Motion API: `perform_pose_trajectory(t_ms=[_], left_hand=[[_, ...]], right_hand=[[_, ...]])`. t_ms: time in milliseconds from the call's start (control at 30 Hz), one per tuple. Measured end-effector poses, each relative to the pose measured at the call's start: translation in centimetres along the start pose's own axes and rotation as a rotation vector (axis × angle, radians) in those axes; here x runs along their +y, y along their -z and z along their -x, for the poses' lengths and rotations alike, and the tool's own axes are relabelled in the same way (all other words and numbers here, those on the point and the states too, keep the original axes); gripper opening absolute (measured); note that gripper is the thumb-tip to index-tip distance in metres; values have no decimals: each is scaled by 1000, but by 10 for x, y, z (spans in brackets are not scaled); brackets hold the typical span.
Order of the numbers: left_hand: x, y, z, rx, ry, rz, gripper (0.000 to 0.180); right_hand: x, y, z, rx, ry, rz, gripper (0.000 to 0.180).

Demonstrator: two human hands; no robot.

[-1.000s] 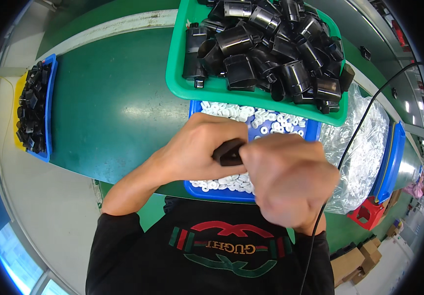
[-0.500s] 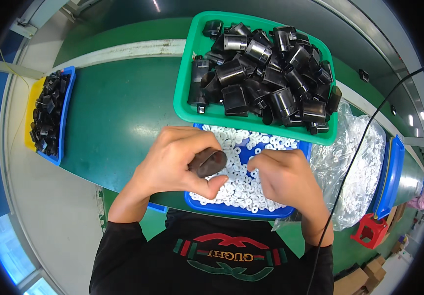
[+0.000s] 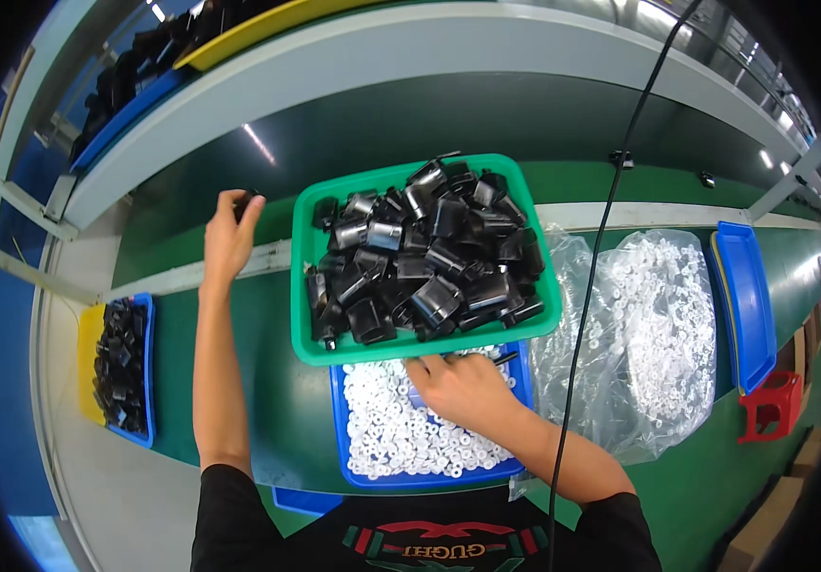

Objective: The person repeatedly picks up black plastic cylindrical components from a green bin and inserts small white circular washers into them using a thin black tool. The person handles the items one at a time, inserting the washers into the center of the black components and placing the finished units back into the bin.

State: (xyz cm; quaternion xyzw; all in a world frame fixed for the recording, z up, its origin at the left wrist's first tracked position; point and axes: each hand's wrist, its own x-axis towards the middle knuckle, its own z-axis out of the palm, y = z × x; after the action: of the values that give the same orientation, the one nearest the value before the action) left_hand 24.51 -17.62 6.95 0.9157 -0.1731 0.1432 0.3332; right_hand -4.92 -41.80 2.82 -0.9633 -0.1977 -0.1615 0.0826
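Observation:
My left hand (image 3: 227,238) is stretched far out to the left, over the dark green surface beyond the pale rail. Its thumb and fingers are closed on a black plastic fitting (image 3: 250,197), only partly visible. My right hand (image 3: 466,389) is low over a blue tray (image 3: 342,419) of small white washers (image 3: 396,424), close to the front rim of a green tray (image 3: 302,296). Its fingers are curled, and whatever they hold is hidden. Black tubular fittings (image 3: 434,297) are heaped in the green tray. A dark slim piece (image 3: 506,358) shows beside my right hand.
A clear plastic bag (image 3: 658,324) of white washers lies to the right, beside stacked blue trays (image 3: 746,300). A blue bin (image 3: 150,372) of black parts stands left. A black cable (image 3: 587,315) hangs across the view. A red stool (image 3: 772,405) is on the floor.
My left hand has moved from above the washers out to the far left with the black fitting. My right hand is now by the green tray's front rim. The view has tilted up.

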Motion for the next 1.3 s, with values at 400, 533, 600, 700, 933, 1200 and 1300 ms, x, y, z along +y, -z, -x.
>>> perform_pose_trajectory(t_ms=[400,533,600,700,933,1200,1300], left_hand=[[-39,-75,-57,-232,-111,-314,48],[-23,-56,-60,-115,-124,-320,48],[4,-40,-55,-139,-105,-269,45],[67,-27,-33,-305,-144,-238,40],[89,-41,-17,-372,-164,-457,42],[84,-52,-13,-332,-181,-445,47],[86,-53,-11,-334,-198,-484,51]], right_hand=[[-6,8,0,-3,-13,-130,7],[-8,0,3,-2,-33,-171,11],[-6,5,3,-36,-48,-238,19],[-7,13,4,-36,-44,-307,20],[-7,11,1,-71,-3,-308,27],[-6,10,2,-10,93,-382,15],[-6,11,2,22,130,-429,12]])
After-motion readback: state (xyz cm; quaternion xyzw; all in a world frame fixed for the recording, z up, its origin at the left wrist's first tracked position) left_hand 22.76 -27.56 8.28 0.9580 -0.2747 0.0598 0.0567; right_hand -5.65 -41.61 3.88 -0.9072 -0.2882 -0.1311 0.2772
